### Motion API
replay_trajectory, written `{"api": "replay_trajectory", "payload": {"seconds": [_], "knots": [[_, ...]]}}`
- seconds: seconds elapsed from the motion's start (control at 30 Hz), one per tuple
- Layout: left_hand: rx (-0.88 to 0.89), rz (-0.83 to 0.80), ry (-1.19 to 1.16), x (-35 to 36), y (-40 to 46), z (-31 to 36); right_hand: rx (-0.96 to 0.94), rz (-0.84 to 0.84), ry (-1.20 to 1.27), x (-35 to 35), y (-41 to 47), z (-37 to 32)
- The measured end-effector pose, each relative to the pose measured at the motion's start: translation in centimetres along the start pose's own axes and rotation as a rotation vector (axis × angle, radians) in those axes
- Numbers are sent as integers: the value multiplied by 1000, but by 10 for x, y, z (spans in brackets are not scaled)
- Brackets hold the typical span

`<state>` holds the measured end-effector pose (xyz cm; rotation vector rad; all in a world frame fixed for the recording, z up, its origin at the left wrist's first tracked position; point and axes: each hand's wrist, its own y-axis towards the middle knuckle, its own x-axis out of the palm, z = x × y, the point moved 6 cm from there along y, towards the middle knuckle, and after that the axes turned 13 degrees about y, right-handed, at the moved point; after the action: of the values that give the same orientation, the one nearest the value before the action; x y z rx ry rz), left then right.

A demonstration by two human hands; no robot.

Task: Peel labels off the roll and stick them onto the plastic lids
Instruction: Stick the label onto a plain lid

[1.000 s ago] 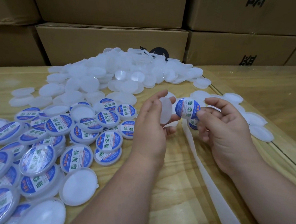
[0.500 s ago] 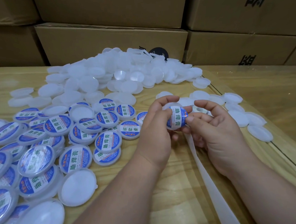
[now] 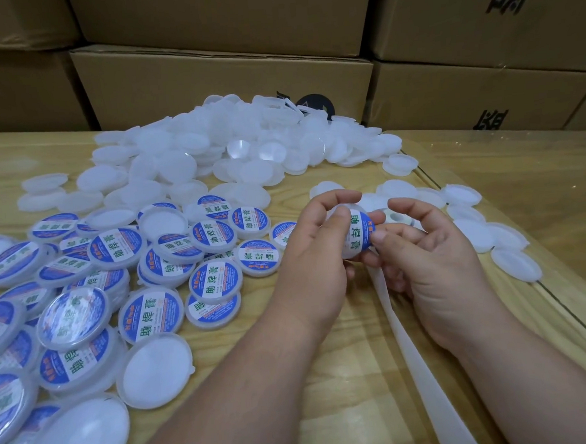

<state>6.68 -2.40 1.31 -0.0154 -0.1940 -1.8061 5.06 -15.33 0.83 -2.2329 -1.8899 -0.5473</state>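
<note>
Plastic lid (image 3: 356, 238) half-hidden behind left hand (image 3: 312, 258).

Left of the backing strip (image 3: 420, 361), bare table (image 3: 291, 331) runs to the labelled lids (image 3: 153, 309); beyond it, the plain lids (image 3: 191, 159) and cardboard boxes (image 3: 221, 78) block passage.

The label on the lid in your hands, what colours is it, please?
Blue with a white band and green characters, on the held lid, head view.

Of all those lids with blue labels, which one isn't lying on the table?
The labelled lid held up between the left hand and right hand. Every other labelled lid rests in the pile on the table.
</note>
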Motion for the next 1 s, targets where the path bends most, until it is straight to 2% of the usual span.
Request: {"api": "replay_trajectory", "payload": {"seconds": [0.47, 0.83, 1.0], "knots": [[12, 1, -13, 1, 3, -6, -7, 20, 38, 1, -1, -1], [24, 178, 53, -10, 6, -8, -29, 12, -21, 2, -1, -4], [17, 157, 99, -10, 6, -10, -87, 70, -66, -3, -4, -5]]}}
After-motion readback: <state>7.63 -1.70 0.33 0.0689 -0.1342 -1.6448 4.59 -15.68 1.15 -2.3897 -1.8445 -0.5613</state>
